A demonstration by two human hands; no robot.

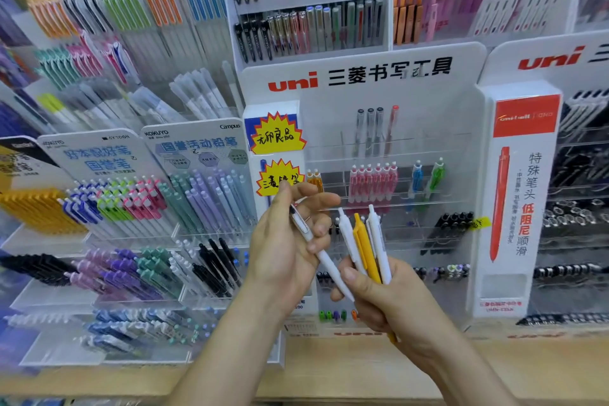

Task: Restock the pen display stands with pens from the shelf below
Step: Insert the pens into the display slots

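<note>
Our left grip (286,250) pinches one white pen (329,264) mid-barrel; right grip (392,306), at four o'clock, clutches the light, likely-slick pen bundle (364,242).

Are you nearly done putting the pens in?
Not yet. The pink pens sit in a row on the uni stand. The left hand holds one white pen, the right hand grips a bunch of white and yellow pens. None of these is slotted in, and that stand shows many bare slots.
</note>
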